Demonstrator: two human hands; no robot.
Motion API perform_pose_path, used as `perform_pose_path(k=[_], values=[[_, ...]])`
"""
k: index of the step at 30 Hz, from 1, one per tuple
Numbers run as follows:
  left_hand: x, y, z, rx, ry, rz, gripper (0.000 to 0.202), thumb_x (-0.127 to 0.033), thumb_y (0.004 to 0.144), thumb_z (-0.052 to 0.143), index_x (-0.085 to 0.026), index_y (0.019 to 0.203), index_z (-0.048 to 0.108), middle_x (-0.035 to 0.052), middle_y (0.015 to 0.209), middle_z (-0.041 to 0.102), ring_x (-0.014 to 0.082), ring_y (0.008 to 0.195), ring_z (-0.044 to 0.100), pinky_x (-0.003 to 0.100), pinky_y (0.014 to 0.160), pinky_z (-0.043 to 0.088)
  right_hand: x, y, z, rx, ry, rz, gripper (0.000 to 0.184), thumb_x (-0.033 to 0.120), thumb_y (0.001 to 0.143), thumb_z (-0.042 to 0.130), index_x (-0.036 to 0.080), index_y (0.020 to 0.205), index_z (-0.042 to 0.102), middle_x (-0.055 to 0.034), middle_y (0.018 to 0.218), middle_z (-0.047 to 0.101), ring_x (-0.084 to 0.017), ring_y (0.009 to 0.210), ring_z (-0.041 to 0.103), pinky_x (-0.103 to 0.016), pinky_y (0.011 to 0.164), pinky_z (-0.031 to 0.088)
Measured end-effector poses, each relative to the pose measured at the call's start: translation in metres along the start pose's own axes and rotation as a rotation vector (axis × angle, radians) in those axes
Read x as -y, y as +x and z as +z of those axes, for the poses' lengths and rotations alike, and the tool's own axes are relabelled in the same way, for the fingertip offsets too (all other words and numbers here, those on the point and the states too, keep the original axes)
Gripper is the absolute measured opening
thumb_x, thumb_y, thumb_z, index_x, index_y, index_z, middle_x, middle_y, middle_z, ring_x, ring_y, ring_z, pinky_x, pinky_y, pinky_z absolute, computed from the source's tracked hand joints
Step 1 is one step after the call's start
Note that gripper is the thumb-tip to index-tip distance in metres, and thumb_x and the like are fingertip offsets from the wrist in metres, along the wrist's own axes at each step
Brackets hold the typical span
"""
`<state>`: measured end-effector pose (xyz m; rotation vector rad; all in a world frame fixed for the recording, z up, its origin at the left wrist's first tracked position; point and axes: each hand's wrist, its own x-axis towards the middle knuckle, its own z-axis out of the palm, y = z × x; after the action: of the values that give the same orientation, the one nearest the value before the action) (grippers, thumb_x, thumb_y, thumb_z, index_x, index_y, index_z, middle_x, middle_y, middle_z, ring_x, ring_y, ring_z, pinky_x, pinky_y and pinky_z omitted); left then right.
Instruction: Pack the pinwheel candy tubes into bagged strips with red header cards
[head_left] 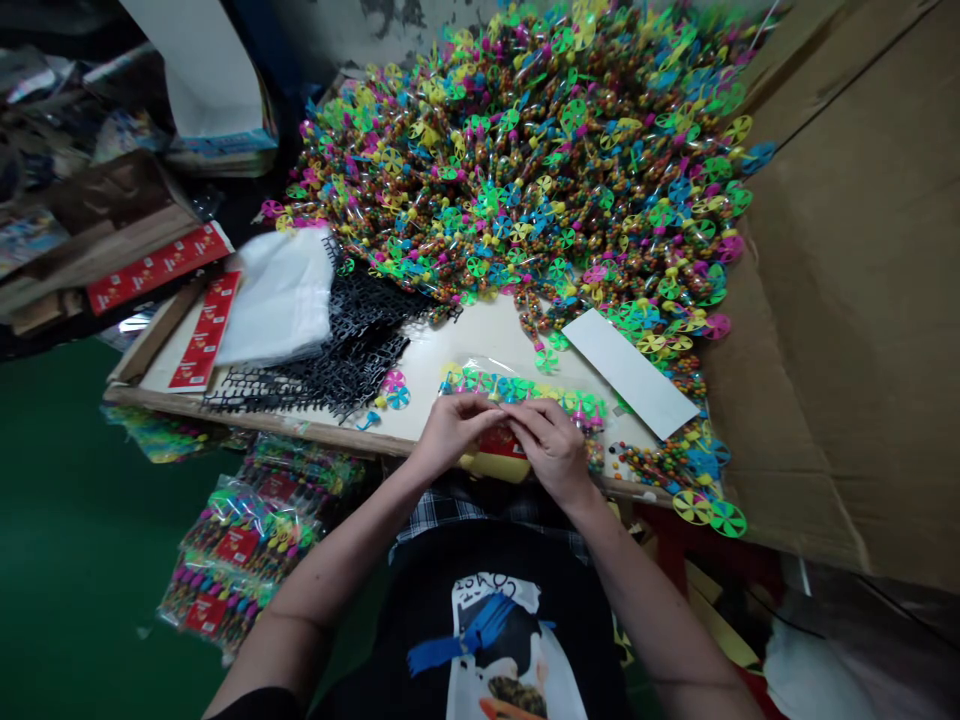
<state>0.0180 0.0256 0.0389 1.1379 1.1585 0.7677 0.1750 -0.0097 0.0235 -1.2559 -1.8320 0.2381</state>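
Left hand (459, 432) and right hand (553, 448) meet mid-frame, fingers curled, tips nearly together. Whether anything is caught between the tips I can't tell; film or card possible, fingers block it.

Bag (536, 390) of toys lies right under them, centre of frame, at the table's (375, 442) near edge. Red card (501, 441) shows below the fingers, yellow piece (495, 467) just under that, close to the edge.

Risks, my guess: thin film could slip or tear if pinched off-centre or pulled unevenly. Card could go crooked, since the fingers cover its top. Bag could slide off toward the lap if tugged, being so near the edge.

Further out: loose beads (619, 460) right of the bag; a sleeve or wrist sweep could roll them off. White strip (630, 372) lies slanted, right of centre, easily knocked. Loose toys (397, 395) left of the bag, beside the black mesh (360, 350); blades could snag in it.

Pile (517, 170) fills upper centre, heaped high; a bump could bring toys down onto the work space. Lower left, packed bags (240, 545) are stacked below table level; slick film, so the stack could slide.
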Motion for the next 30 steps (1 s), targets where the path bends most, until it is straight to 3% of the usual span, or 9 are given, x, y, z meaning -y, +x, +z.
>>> perform_pose_path(k=[3,7,11,19,25,30], values=[[0.002,-0.002,-0.001,0.027,-0.226,-0.139,0.032,-0.042,0.06,0.075,-0.014,0.073,0.07,0.0004,0.063,0.064,0.0095,0.058,0.056,0.021,0.057,0.046,-0.003,-0.003,0.002,-0.017,-0.019,-0.022,0.022,0.016,0.088,0.054,0.024,0.102,0.07,-0.0038,0.081,0.061,-0.013,0.076,0.06,-0.025,0.069,0.054],[0.005,-0.004,-0.001,0.049,-0.451,-0.261,0.029,-0.029,0.049,0.079,-0.014,0.072,0.07,0.0004,0.063,0.065,0.0084,0.056,0.058,0.02,0.056,0.046,-0.007,-0.006,0.003,0.007,-0.057,-0.021,0.024,0.015,0.088,0.054,0.027,0.1,0.071,-0.0039,0.082,0.062,-0.013,0.076,0.06,-0.025,0.069,0.054],[0.008,-0.004,0.001,0.035,-0.441,-0.269,0.028,-0.022,0.046,0.08,-0.014,0.07,0.07,0.0,0.061,0.066,0.006,0.05,0.054,0.018,0.052,0.042,-0.007,-0.007,0.004,-0.014,-0.072,-0.064,0.024,0.014,0.087,0.054,0.026,0.096,0.072,-0.0042,0.081,0.063,-0.014,0.076,0.06,-0.026,0.069,0.054],[0.012,-0.003,0.004,-0.018,-0.385,-0.226,0.031,-0.035,0.047,0.082,-0.014,0.066,0.069,0.0006,0.058,0.066,0.01,0.055,0.058,0.023,0.059,0.046,-0.005,-0.008,0.006,0.005,0.001,-0.029,0.019,0.017,0.088,0.053,0.023,0.089,0.07,-0.0047,0.081,0.061,-0.014,0.077,0.061,-0.027,0.069,0.055],[0.011,-0.004,0.005,-0.035,-0.361,-0.202,0.034,-0.038,0.046,0.083,-0.013,0.063,0.067,-0.0009,0.056,0.064,0.0077,0.051,0.054,0.02,0.055,0.043,-0.004,-0.007,0.005,-0.022,0.01,-0.029,0.021,0.018,0.087,0.057,0.023,0.104,0.068,-0.0058,0.087,0.063,-0.015,0.081,0.062,-0.028,0.073,0.055],[0.011,-0.004,0.008,-0.02,-0.415,-0.223,0.038,-0.041,0.043,0.085,-0.013,0.061,0.065,-0.0016,0.053,0.062,0.0079,0.051,0.054,0.021,0.056,0.042,-0.005,-0.01,0.004,0.004,0.02,-0.024,0.022,0.017,0.088,0.054,0.026,0.099,0.071,-0.0043,0.084,0.064,-0.014,0.08,0.062,-0.029,0.073,0.055]])
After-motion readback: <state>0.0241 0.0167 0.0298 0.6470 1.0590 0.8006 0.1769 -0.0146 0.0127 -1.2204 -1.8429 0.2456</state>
